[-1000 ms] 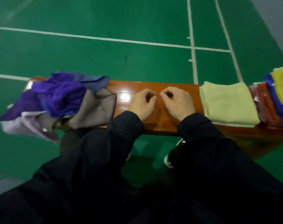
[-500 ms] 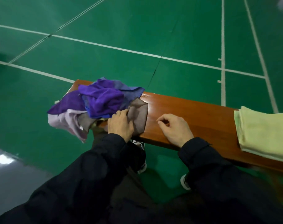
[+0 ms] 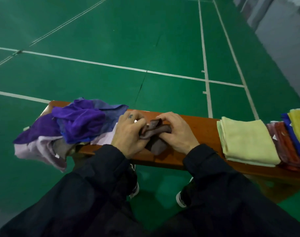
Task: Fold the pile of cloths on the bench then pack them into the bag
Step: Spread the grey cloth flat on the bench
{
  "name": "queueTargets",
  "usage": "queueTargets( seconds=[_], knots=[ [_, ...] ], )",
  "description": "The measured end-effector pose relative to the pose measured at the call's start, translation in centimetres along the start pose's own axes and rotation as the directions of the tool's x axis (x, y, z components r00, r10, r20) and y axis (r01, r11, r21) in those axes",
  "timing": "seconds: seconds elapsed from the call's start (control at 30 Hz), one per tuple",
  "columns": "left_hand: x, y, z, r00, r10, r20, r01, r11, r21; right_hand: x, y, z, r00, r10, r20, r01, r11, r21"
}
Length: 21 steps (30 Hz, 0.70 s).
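No writing, label, brand or number can be read anywhere here; a small dark mark on the left hand [image 3: 128, 134] stays illegible.

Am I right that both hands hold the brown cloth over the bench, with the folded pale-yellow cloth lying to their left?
Not quite. In the head view the left hand and right hand do hold the brown cloth over the bench, but the folded pale-yellow cloth lies to their right.
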<state>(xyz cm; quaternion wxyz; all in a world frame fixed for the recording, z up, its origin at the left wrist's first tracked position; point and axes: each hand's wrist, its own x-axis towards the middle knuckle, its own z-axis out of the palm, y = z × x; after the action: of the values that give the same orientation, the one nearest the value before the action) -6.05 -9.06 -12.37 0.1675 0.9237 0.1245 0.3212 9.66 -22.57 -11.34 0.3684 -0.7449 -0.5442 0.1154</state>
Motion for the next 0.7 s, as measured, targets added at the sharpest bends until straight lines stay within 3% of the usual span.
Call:
queueTargets(
  seconds=[0.17, 0.3, 0.37, 0.47, 0.57, 0.63, 0.7],
  knots=[
    [2.3, 1.0, -0.1, 0.993, 0.016, 0.12, 0.005, 0.985, -0.173, -1.0, -0.2, -1.6, 0.993, 0.069, 0.093, -0.077, 0.993, 0.086],
    [3.4, 2.1, 0.1, 0.989, -0.058, 0.138, 0.091, 0.963, -0.253, -1.7, 0.4, -2.0, 0.967, 0.234, -0.098, -0.222, 0.968, 0.119],
    [3.5, 1.7, 0.2, 0.979, -0.091, 0.182, 0.128, 0.971, -0.204, -2.0, 1.0, -2.5, 0.957, 0.272, -0.105, -0.262, 0.96, 0.097],
    [3.6, 1.1, 0.3, 0.971, -0.109, 0.214, 0.126, 0.99, -0.067, -2.5, 1.5, -3.6, 0.962, 0.271, -0.021, -0.271, 0.963, 0.003],
    [3.6, 1.2, 0.2, 0.977, -0.016, 0.212, 0.021, 1.0, -0.021, -2.6, 2.1, -4.9, 0.961, 0.266, 0.077, -0.264, 0.964, -0.031],
    [3.7, 1.3, 0.1, 0.981, -0.048, 0.189, 0.07, 0.991, -0.11, -2.5, 2.8, -5.6, 0.94, 0.314, 0.131, -0.323, 0.945, 0.045],
    [4.0, 1.0, 0.2, 0.973, -0.166, 0.162, 0.188, 0.973, -0.132, -2.2, 3.9, -6.7, 0.916, 0.345, 0.204, -0.382, 0.906, 0.181]
  ],
)
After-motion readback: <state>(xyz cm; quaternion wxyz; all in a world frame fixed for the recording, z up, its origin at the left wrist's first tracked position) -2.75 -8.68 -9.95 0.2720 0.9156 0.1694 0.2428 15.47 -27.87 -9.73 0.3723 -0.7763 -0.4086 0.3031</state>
